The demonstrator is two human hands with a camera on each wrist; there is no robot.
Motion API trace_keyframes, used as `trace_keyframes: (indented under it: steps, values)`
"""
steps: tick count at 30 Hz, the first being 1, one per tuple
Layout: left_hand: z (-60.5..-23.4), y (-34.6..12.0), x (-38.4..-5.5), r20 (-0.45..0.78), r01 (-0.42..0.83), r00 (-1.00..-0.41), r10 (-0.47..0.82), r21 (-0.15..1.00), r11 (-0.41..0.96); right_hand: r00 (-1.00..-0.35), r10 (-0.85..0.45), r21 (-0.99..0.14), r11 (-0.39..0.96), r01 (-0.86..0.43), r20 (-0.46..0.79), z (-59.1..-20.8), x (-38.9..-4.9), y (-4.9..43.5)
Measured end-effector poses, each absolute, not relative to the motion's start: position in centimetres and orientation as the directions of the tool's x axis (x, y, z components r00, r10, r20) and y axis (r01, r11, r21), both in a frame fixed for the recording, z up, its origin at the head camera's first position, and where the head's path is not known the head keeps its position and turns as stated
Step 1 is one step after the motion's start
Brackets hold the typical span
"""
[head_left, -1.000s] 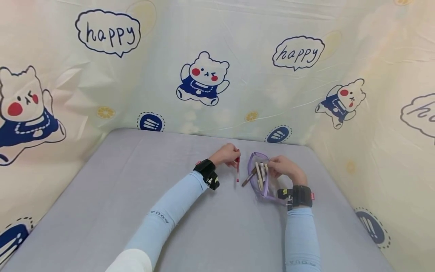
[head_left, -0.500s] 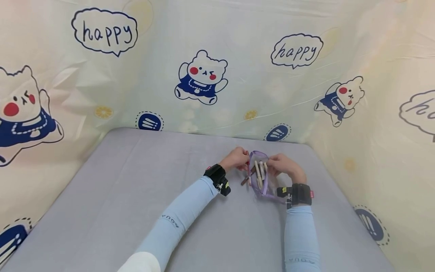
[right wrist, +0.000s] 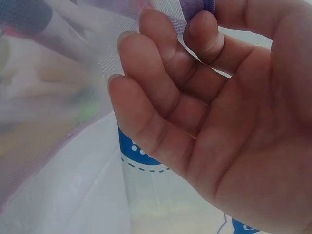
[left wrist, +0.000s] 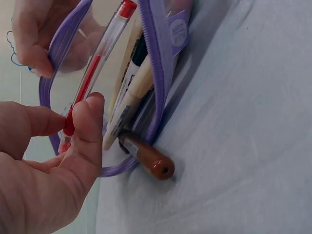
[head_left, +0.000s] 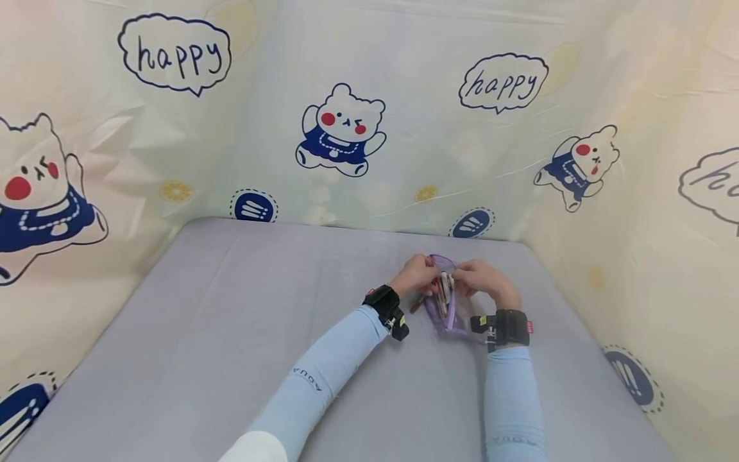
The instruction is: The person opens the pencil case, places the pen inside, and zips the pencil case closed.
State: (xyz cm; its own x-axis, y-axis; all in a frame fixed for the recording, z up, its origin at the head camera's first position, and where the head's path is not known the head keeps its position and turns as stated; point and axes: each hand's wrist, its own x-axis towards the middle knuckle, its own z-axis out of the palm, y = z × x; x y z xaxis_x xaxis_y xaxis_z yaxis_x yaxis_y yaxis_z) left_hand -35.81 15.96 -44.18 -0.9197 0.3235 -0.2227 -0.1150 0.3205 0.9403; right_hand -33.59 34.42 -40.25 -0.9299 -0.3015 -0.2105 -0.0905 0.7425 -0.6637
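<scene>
My left hand (head_left: 414,274) pinches a clear-barrelled red pen (left wrist: 95,68) between thumb and fingers. In the left wrist view the pen lies across the mouth of a see-through pencil case with purple zip edges (left wrist: 155,58). Several cream and white pens (left wrist: 131,95) are inside the case, and a brown marker (left wrist: 151,158) sticks out over its near edge. My right hand (head_left: 482,279) pinches the case's purple edge (right wrist: 195,7) between thumb and index finger, its other fingers loosely bent against the clear side.
The case rests toward the back right of a grey-covered table (head_left: 260,289). A patterned curtain (head_left: 404,141) with bears and "happy" bubbles rises behind the table and along its sides. Black camera bands (head_left: 510,328) sit on both wrists.
My left hand has carried the red pen rightward from beside the pencil case to its mouth. The right hand stays at the case's edge.
</scene>
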Motion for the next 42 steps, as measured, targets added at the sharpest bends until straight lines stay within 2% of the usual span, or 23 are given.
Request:
trace_keyframes:
  steps: [6,13,16,26,33,37,42]
  values:
    - [-44.5,16.5,-35.4,-0.231,-0.122,-0.922,0.311,0.936,0.330,-0.929,-0.297,-0.662,0.745,-0.081,-0.221,-40.3,-33.6,34.2]
    - [-44.5,16.8,-35.4,-0.133,-0.022,-0.892,0.431,0.967,0.254,-0.930,-0.302,-0.674,0.733,-0.088,-0.207,-40.3,-33.7,34.2]
    - [-44.4,16.5,-35.4,-0.117,-0.012,-0.902,0.416,0.969,0.246,-0.931,-0.301,-0.679,0.729,-0.086,-0.206,-40.3,-33.7,34.2]
    - [-45.1,14.2,-35.5,-0.088,0.126,-0.894,0.438,0.891,0.437,-0.928,-0.302,-0.670,0.738,-0.083,-0.217,-40.1,-33.7,34.1]
    - [-44.7,12.9,-35.1,-0.072,0.293,-0.875,0.479,0.710,0.641,-0.930,-0.304,-0.663,0.743,-0.095,-0.208,-39.7,-33.5,34.0]
    - [-44.8,12.6,-34.4,-0.053,0.368,-0.859,0.509,0.627,0.687,-0.927,-0.309,-0.665,0.740,-0.095,-0.211,-39.6,-33.4,33.9]
    - [-45.2,12.5,-33.8,-0.074,0.402,-0.833,0.548,0.599,0.692,-0.927,-0.308,-0.667,0.740,-0.091,-0.216,-39.6,-33.3,33.6]
